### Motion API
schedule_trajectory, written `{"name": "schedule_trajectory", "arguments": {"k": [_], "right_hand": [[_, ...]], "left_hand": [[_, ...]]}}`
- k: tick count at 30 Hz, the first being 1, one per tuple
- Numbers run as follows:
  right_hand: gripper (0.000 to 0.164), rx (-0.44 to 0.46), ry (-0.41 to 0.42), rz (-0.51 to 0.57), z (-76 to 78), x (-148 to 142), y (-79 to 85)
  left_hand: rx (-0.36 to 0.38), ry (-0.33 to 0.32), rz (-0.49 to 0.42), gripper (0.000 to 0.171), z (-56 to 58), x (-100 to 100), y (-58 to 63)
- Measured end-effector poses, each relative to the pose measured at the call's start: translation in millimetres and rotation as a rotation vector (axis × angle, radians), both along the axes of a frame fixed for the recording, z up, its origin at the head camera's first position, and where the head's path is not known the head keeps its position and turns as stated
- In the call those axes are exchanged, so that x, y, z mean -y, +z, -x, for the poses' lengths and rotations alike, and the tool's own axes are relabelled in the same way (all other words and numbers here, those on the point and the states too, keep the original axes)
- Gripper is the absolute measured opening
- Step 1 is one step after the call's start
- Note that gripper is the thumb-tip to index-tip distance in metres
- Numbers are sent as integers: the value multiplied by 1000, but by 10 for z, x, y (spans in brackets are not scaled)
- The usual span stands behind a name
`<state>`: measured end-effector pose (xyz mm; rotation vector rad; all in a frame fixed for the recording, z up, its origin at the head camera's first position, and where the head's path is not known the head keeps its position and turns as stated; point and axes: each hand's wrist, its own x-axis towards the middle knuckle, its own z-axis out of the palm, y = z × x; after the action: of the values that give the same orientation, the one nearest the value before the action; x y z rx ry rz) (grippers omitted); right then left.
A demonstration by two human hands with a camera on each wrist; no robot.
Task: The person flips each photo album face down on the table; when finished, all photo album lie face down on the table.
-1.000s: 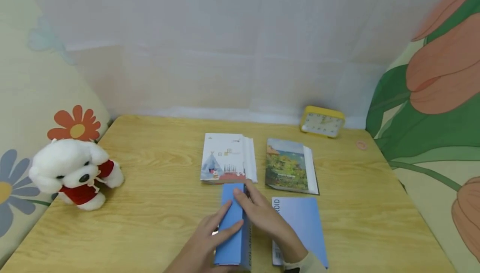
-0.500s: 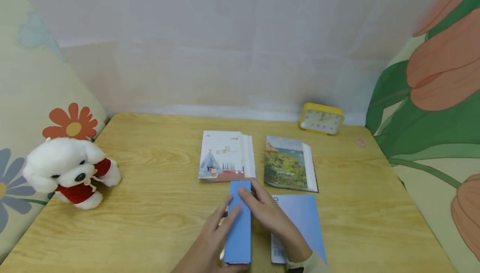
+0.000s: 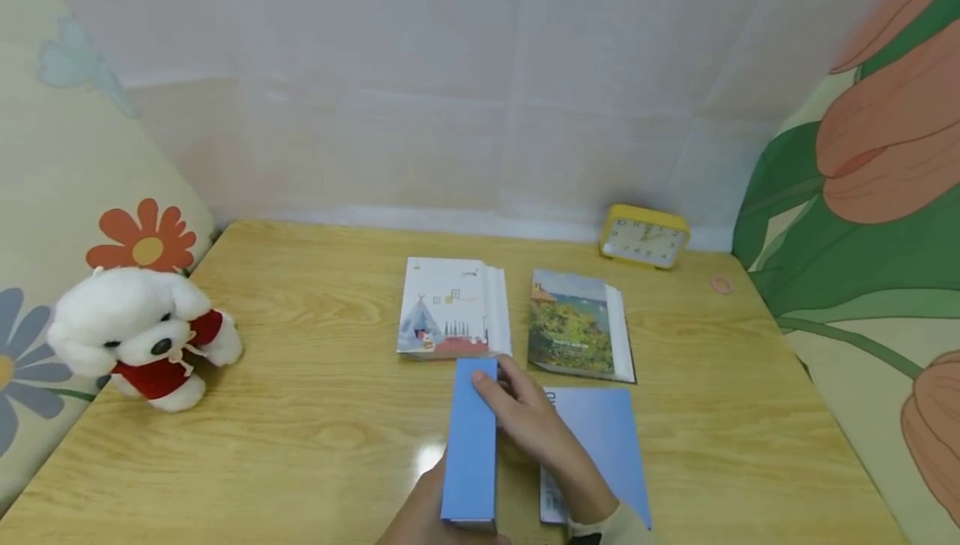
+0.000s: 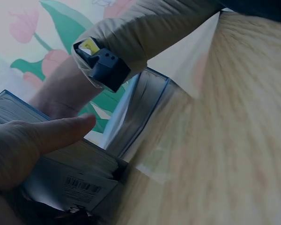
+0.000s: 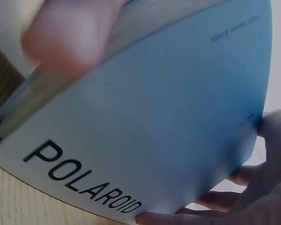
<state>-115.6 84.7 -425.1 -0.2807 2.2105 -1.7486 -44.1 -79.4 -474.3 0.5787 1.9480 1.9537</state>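
A thick blue photo album [image 3: 471,445] stands on edge at the front of the table, its narrow blue spine facing up. "POLAROID" is printed on its cover in the right wrist view. My left hand [image 3: 422,505] holds the near end from the left; its thumb [image 4: 61,133] lies across the page edges in the left wrist view, and its other fingers are mostly hidden. My right hand [image 3: 534,418] grips the far end, thumb on the spine and fingers around the far edge. Right of it, a second blue album [image 3: 606,445] lies flat, partly under my right forearm.
Behind lie a white album with a tent picture [image 3: 442,312] and a landscape-covered album [image 3: 572,324]. A yellow alarm clock [image 3: 645,237] and a small pink ring [image 3: 722,284] are at the back right. A white plush dog [image 3: 135,337] sits left.
The held album shifted slightly right and turned upright, hiding its lettered side from the head view. My left fingers slid off the top of the spine to the album's left side and near end.
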Motion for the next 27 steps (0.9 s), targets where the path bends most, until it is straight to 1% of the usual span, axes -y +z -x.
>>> {"name": "schedule_trajectory", "arguments": {"k": [1,2,4,5,6,7,9,11,13,14,15,18,19,22,24,27], "right_hand": [[56,-1,8,17,2,1,-1],[56,-1,18,38,3,0,1],[56,4,41,88,3,-9,5],[55,10,48,116,4,-15,9],[54,11,51,132,4,-24,14],[52,8,51,140,3,-36,20],[47,0,50,149,1,-60,29],[43,-29,49,128,-2,-81,35],[46,-61,50,71,-3,-89,17],[49,-72,54,38,-4,-86,5],[54,-79,56,3,-3,-79,-13],[69,-95,61,-150,-2,-53,-85],[71,-98,70,-209,-5,-44,-109],[69,-137,93,-342,-21,-25,-164],[68,-154,100,-385,-36,-15,-180],[68,-154,95,-382,-52,-4,-182]], "left_hand": [[-58,24,47,112,-40,36,-5],[-63,33,56,110,-40,46,-8],[-30,49,77,114,-25,67,7],[-36,59,107,119,-18,81,20],[-24,70,141,122,-7,98,40],[-21,73,179,126,1,118,59],[-52,90,280,130,6,172,97],[-120,116,405,132,7,236,124],[-153,130,478,129,20,296,147],[-177,142,511,126,25,326,151],[-185,152,547,124,31,352,158],[-224,169,663,117,43,431,159],[-244,169,699,115,41,456,153],[-284,158,791,114,35,509,138],[-287,148,824,113,28,525,134],[-283,131,863,113,25,525,150]]}}
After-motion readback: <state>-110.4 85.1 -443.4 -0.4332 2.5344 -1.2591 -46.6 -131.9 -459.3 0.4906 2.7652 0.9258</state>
